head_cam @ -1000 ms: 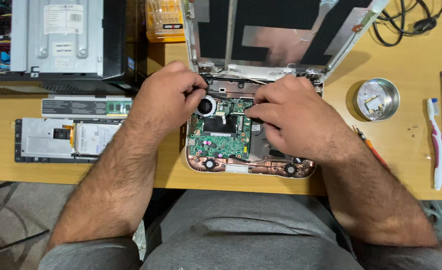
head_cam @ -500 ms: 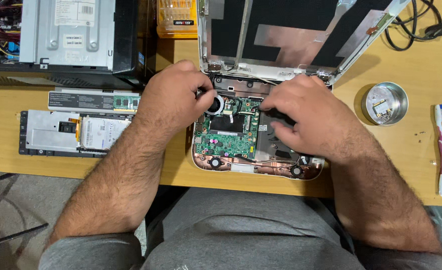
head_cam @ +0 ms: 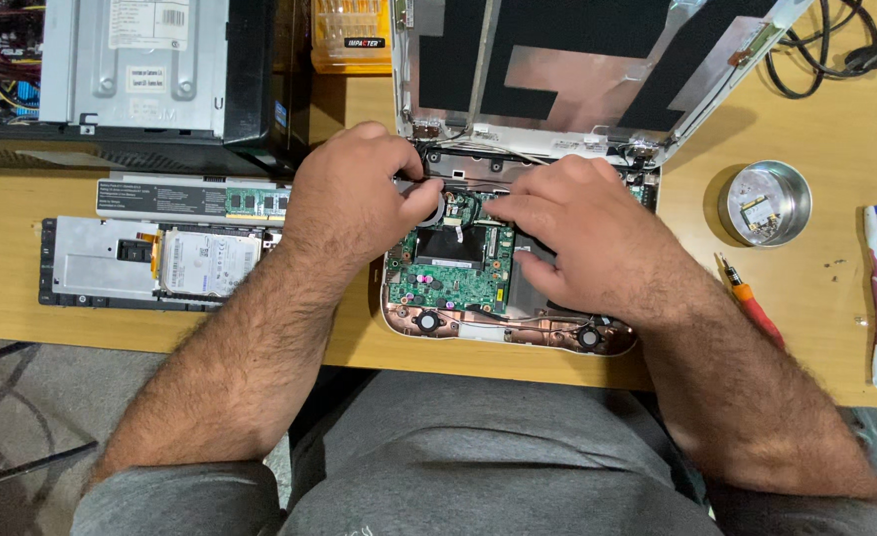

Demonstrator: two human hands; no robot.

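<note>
Since the picture from a moment ago, the whole view has slid a little to the right, and both hands have crept closer together over the back of the opened laptop [head_cam: 518, 288]. The left hand [head_cam: 354, 194] now has its fingers [head_cam: 420, 189] curled in tight at the hinge edge. They look pinched on something small and dark there, but I cannot tell what it is, because the knuckles hide it. The right hand [head_cam: 587, 233] lies flat across the laptop, with its fingers stretched long and close together, pointing to 9 o'clock. Their tips press down just beside the small round fan [head_cam: 440, 205].

The fan spot sits between the two hands. It is at 3 o'clock from the left fingers and at 9 o'clock from the right fingertips. The left hand is the nearer one; it is almost touching it.

The laptop sits at the near edge of the desk [head_cam: 21, 318], right in front of the person. Its long side runs from 9 o'clock to 3 o'clock. Its cover is off, so the green circuit board [head_cam: 453, 283] shows, with a black square in the middle. The screen lid [head_cam: 557, 60] leans back at 12 o'clock.

At 9 o'clock from the laptop lies a flat drive tray [head_cam: 150, 263]. At 3 o'clock stand a little round tin [head_cam: 766, 203] and an orange screwdriver [head_cam: 751, 308].
</note>
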